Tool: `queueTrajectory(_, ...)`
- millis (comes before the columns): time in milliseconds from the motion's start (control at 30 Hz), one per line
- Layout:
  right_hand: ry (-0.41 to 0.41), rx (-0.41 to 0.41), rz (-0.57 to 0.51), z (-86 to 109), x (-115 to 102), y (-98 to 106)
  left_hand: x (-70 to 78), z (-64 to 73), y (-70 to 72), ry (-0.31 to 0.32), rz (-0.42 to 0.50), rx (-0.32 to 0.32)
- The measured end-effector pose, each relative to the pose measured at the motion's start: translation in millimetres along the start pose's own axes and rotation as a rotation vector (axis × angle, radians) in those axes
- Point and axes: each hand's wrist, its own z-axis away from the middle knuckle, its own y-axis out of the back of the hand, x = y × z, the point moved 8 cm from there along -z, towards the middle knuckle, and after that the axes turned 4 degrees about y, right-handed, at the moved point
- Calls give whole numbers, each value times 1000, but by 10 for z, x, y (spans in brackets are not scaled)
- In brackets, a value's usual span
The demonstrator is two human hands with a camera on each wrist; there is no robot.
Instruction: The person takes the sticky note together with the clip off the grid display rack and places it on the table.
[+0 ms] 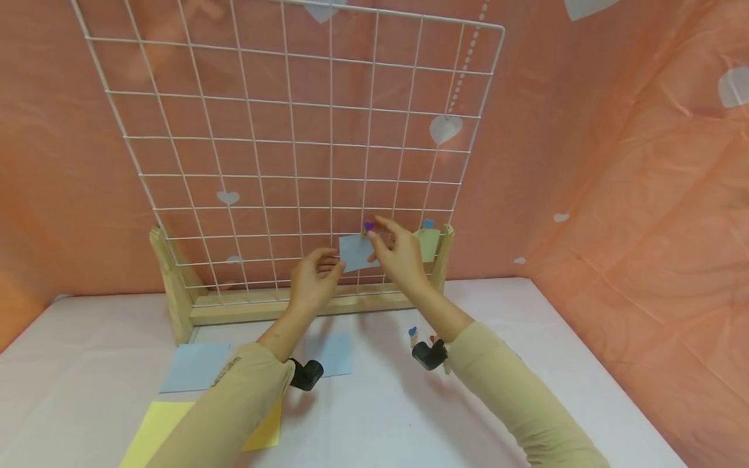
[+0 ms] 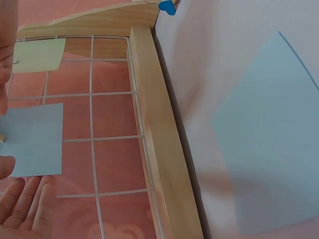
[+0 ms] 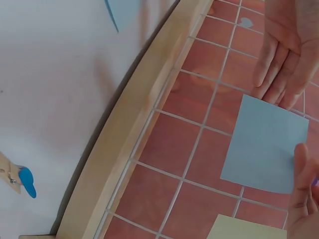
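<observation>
A light blue paper square (image 1: 354,253) hangs tilted against the lower part of the white wire grid (image 1: 331,139). My left hand (image 1: 315,278) is at its left edge, fingers reaching behind the paper and the thumb over its lower corner. At the paper's top, my right hand (image 1: 400,257) pinches a small wooden clothespin with a purple heart (image 1: 368,225). The right wrist view shows my right thumb and fingers (image 3: 301,172) at the paper's edge, the clothespin mostly hidden by them. A pale green paper (image 1: 429,244) hangs right of my right hand, under a clothespin with a blue heart (image 1: 428,223).
The grid stands in a wooden base (image 1: 240,312) on a white table. Blue papers (image 1: 196,367) and yellow paper (image 1: 157,426) lie at the left, partly under my left sleeve. Loose heart clothespins (image 1: 413,335) lie near my right wrist. An orange cloth (image 1: 614,214) hangs around the table.
</observation>
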Motion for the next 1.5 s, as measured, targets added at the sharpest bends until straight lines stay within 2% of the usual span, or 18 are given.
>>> queueTrajectory(400, -78, -45, -43, -65, 59, -73, 14, -10, -36, 25, -70, 22)
queueTrajectory(633, -55, -16, -39, -86, 47, -48, 48, -38, -62, 15, -75, 28)
queueTrajectory(900, -53, -8, -54, -111, 45, -71, 64, -24, -77, 33, -57, 40)
queueTrajectory(1000, -55, 0, -43, -121, 52, -79, 75, -15, -72, 26, -61, 43)
queueTrajectory(1267, -72, 1, 4, -148, 61, -79, 28, -24, -83, 81, -60, 17)
queueTrajectory(1500, -22, 15, 88, -162, 10, -49, 21, -37, -85, 69, -41, 9)
